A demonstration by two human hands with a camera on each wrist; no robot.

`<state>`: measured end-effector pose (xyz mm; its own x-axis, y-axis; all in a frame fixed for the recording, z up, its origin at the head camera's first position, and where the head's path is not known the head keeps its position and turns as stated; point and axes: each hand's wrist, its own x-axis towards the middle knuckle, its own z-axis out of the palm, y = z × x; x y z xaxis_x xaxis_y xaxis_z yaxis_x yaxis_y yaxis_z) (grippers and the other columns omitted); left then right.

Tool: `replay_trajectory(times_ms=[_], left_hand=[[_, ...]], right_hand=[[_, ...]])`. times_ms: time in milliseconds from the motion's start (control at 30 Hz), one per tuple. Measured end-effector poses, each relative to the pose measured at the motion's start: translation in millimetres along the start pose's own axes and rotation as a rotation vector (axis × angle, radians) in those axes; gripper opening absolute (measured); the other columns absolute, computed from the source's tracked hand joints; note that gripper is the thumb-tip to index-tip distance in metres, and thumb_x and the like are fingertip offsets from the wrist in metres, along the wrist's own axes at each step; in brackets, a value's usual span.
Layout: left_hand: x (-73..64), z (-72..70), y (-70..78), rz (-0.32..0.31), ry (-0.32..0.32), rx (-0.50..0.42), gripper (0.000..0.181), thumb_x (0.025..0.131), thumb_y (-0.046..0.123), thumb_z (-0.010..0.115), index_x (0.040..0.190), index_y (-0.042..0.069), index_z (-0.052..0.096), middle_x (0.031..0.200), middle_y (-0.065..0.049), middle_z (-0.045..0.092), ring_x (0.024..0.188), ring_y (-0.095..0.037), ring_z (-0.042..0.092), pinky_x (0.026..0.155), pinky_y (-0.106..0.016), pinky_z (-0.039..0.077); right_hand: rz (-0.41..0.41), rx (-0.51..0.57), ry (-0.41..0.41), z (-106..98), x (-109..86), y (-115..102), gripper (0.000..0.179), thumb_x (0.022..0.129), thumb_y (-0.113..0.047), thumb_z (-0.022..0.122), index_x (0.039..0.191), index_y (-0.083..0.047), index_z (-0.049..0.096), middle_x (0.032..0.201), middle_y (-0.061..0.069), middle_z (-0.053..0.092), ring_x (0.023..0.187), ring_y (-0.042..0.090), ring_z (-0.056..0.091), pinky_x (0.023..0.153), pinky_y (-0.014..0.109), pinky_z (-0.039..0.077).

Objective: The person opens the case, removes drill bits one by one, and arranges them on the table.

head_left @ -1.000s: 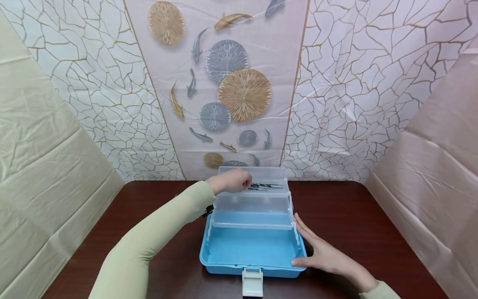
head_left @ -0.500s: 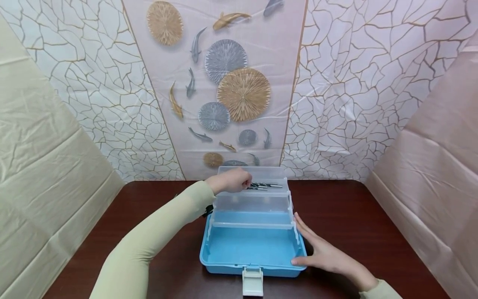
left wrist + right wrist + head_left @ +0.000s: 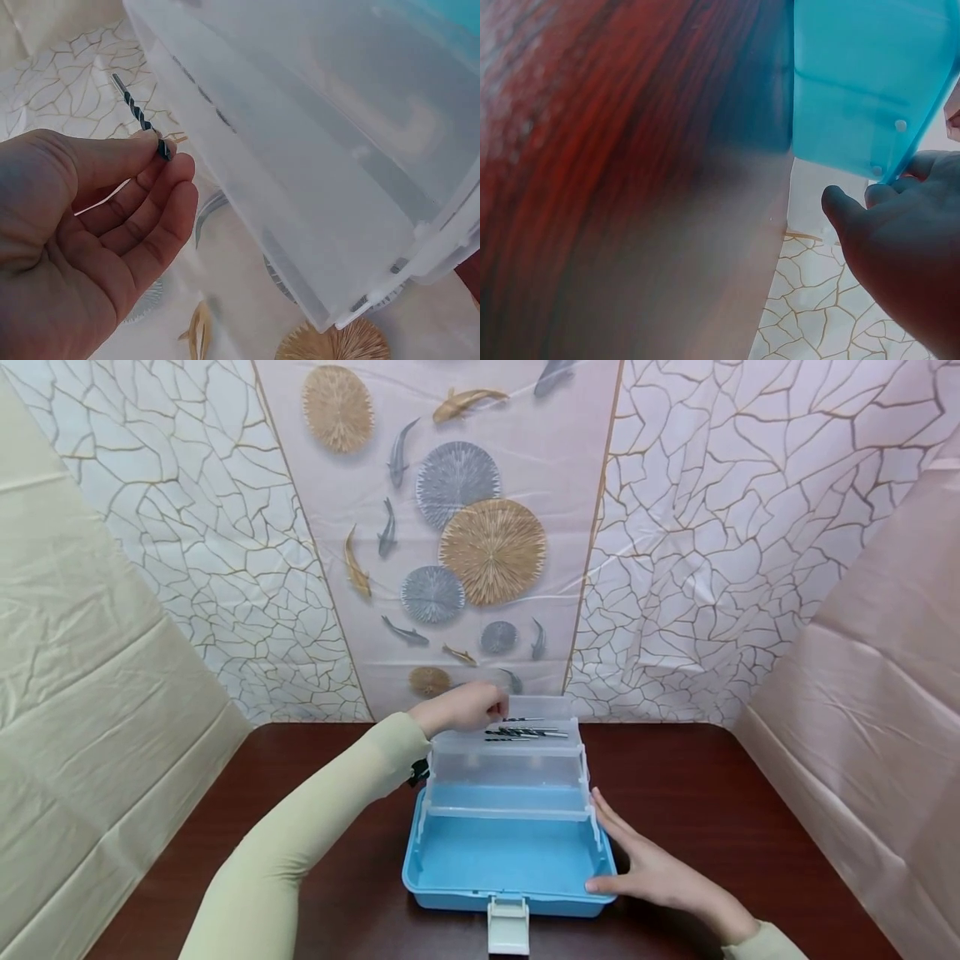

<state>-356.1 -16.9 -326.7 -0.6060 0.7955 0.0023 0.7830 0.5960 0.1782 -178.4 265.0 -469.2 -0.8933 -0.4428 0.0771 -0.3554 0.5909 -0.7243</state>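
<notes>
My left hand [image 3: 471,705] pinches a dark twist drill bit [image 3: 136,112] between thumb and fingertips, its bright shank pointing away. It is close over the back of the clear tiered trays [image 3: 506,768]. Several more drill bits [image 3: 525,732] lie in an upper tray. The trays stand folded out above a light blue toolbox [image 3: 510,860], whose bottom is bare. My right hand [image 3: 656,872] rests on the toolbox's right side with fingers spread, its thumb at the front right rim and its fingertips along the side.
A white latch [image 3: 507,927] hangs from the toolbox front. Under it all is a dark red-brown table [image 3: 712,810]. Something black [image 3: 419,772] shows behind the left forearm. A patterned cloth backdrop [image 3: 675,568] hangs behind the table, with plain cloth at both sides.
My left hand has lifted slightly up and back from the upper tray with a drill bit, uncovering more of the bits lying there. My right hand has stayed on the toolbox.
</notes>
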Motion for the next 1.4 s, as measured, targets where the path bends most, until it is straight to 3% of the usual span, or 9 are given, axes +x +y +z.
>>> replay_trajectory(times_ms=[200, 467, 933, 1200, 1400], left_hand=[[-2.5, -2.1, -5.3, 0.005, 0.024, -0.027, 0.014, 0.094, 0.006, 0.050, 0.095, 0.008, 0.064, 0.083, 0.000, 0.058, 0.072, -0.013, 0.050, 0.071, -0.027, 0.044], [-15.5, -11.1, -21.7, -0.071, 0.090, -0.092, 0.014, 0.092, 0.005, 0.051, 0.099, 0.003, 0.064, 0.092, -0.004, 0.061, 0.077, -0.014, 0.053, 0.074, -0.029, 0.045], [-59.4, -40.7, -62.1, -0.181, 0.277, -0.188, 0.010, 0.090, 0.004, 0.056, 0.094, -0.002, 0.063, 0.084, -0.010, 0.063, 0.072, -0.019, 0.056, 0.067, -0.034, 0.047], [-87.1, -56.1, -77.5, -0.263, 0.341, -0.183, 0.010, 0.090, 0.004, 0.055, 0.094, -0.003, 0.062, 0.084, -0.011, 0.062, 0.076, -0.022, 0.056, 0.069, -0.037, 0.045], [-114.0, -63.9, -88.3, -0.331, 0.398, -0.170, 0.012, 0.092, 0.007, 0.054, 0.096, -0.001, 0.061, 0.087, -0.011, 0.062, 0.078, -0.022, 0.057, 0.069, -0.037, 0.046]], right_hand=[[0.016, -0.001, -0.015, 0.4, -0.6, 0.1, 0.102, 0.076, -0.038, 0.076, 0.150, -0.018, 0.009, 0.154, -0.005, -0.004, 0.138, 0.025, 0.006, 0.103, 0.050, 0.023], [0.010, -0.003, -0.030, -0.6, -1.1, -0.4, 0.103, 0.076, -0.036, 0.076, 0.150, -0.017, 0.008, 0.154, -0.003, -0.005, 0.138, 0.025, 0.005, 0.104, 0.042, 0.022], [0.020, -0.004, -0.040, -2.8, 1.2, -2.0, 0.107, 0.072, -0.042, 0.077, 0.150, -0.015, 0.008, 0.154, -0.001, -0.005, 0.137, 0.027, 0.006, 0.101, 0.057, 0.021], [-0.019, -0.024, -0.021, -3.7, -1.0, -1.8, 0.105, 0.073, -0.039, 0.077, 0.150, -0.014, 0.010, 0.155, 0.002, -0.002, 0.137, 0.026, 0.008, 0.104, 0.029, 0.021], [-0.039, -0.019, -0.015, -3.6, -1.1, -0.8, 0.104, 0.074, -0.038, 0.077, 0.150, -0.013, 0.011, 0.155, 0.004, -0.001, 0.137, 0.027, 0.008, 0.103, 0.023, 0.022]])
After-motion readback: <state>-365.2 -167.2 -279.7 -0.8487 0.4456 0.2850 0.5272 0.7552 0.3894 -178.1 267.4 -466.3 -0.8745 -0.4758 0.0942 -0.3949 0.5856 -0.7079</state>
